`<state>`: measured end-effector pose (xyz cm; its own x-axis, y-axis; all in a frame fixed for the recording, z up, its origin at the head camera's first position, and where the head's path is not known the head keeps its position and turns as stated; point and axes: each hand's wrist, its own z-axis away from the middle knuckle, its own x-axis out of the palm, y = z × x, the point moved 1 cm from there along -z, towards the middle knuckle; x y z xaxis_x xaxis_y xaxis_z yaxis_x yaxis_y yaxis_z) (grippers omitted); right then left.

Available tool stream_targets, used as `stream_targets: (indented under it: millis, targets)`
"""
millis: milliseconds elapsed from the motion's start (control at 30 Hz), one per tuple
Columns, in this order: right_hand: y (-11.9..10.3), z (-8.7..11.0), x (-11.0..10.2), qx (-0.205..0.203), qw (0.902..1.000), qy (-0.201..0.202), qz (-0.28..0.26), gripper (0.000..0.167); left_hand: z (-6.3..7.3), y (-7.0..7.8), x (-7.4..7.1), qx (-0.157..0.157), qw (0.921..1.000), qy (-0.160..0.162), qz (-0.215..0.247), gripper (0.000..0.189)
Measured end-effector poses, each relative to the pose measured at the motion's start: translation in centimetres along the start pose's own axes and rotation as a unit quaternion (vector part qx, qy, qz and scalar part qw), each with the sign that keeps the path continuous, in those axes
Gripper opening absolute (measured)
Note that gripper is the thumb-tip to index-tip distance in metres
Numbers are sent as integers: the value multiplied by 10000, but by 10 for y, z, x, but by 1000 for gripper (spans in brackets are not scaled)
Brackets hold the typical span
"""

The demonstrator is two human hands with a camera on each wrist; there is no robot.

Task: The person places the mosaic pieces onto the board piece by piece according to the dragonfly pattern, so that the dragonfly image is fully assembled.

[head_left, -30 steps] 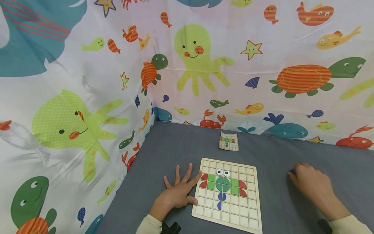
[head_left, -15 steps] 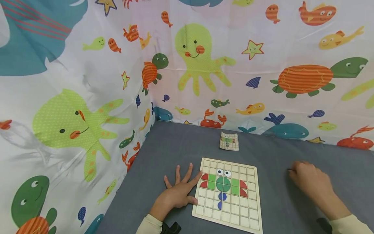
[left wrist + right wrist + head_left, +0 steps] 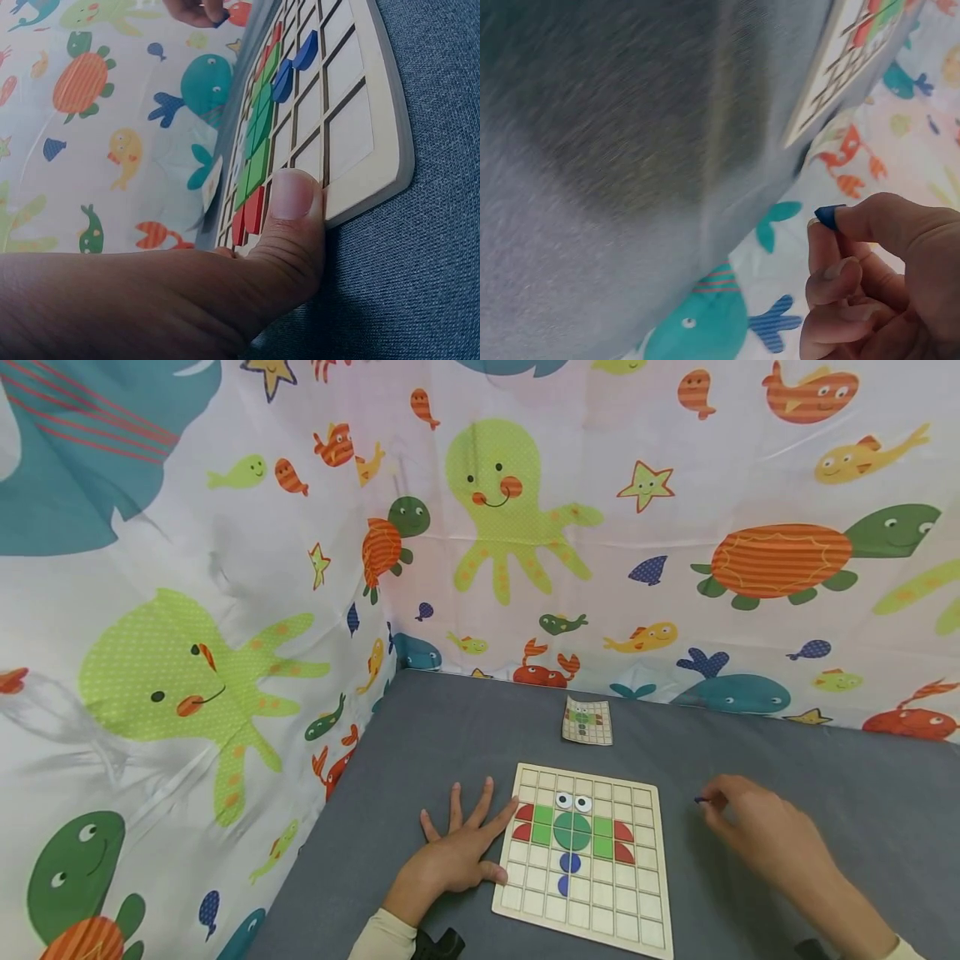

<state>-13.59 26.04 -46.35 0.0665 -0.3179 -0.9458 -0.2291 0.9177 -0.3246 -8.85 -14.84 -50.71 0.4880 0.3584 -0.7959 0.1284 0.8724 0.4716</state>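
A wooden grid board (image 3: 622, 902) lies on the grey cloth, with red, light green, dark green and blue pieces and two eye pieces set in its squares. My left hand (image 3: 453, 858) lies spread at the board's left edge, its thumb (image 3: 291, 199) resting on the rim in the left wrist view. Right of the board, my right hand (image 3: 765, 831) pinches a small blue piece (image 3: 828, 217) between thumb and finger. Two blue pieces forming a round (image 3: 570, 862) sit below the dark green circle (image 3: 572, 832), with a single blue piece (image 3: 563, 886) under them.
A small pattern card (image 3: 588, 723) with a similar figure lies behind the board, one corner curled. Grey cloth (image 3: 465, 718) covers the table. A curtain (image 3: 420, 460) printed with sea animals hangs at the back and left.
My right hand has lifted and moved left toward the board, bringing the small blue piece into clearer view. The left hand and the board have stayed in place.
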Motion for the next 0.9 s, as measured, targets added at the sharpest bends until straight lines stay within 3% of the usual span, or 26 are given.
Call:
stream_targets:
  millis: [133, 300, 433, 900]
  targets:
    - [-16, 4, 0, -45, 9999, 31, -91, 18, 1, 0, -1, -16, 10000, -29, 73, 104]
    - [-30, 11, 1, -378, 9989, 266, 69, 31, 3, 1, -1, 5, 10000, -11, 51, 104]
    - [-38, 16, 4, -455, 9985, 278, 125, 26, 2, 0, -1, 23, 10000, -7, 29, 104]
    - [-79, 29, 29, -841, 9915, -649, -749, 17, 2, 2, -2, 8, 10000, -24, 21, 103]
